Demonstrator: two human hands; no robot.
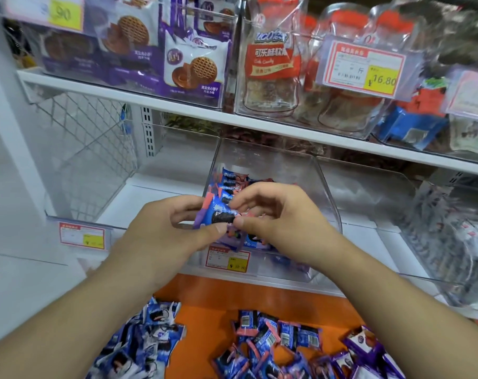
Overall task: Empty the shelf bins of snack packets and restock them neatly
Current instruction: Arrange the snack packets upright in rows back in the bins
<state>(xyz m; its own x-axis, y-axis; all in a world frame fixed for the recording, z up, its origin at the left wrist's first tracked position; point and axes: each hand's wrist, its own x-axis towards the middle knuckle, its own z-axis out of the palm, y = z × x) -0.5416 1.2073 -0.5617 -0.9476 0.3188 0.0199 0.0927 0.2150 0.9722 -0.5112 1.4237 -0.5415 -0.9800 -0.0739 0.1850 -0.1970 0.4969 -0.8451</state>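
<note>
Nearest to me, on the orange surface [205, 302] below the shelf, lies a loose heap of blue snack packets [262, 340], spread from the lower left across to the lower right; I judge these are the ones tipped out and waiting to go back. Just above that heap, my left hand [161, 231] and my right hand [284, 217] meet in front of the clear middle bin [325, 203]. Both are curled round a small stack of packets [218, 217]: the left thumb presses on the stack's lower edge with the left fingers [183, 203] wrapped behind, and the right fingers [248, 198] pinch its right end, as if squaring the stack up. Behind my hands, inside that bin, a short row of packets [229, 181] stands on edge toward the left wall, while the rest of the bin looks bare. To the left, the neighbouring bin [76, 220] seems to hold nothing that I can make out, and the bin on the right [451, 242] has pale packets, too blurred to name. Farther up, the top shelf [139, 97] carries full bins of biscuits and sweets. My reading is that emptying is done for this bin and restocking has only begun, with most of the heap left to place.
</note>
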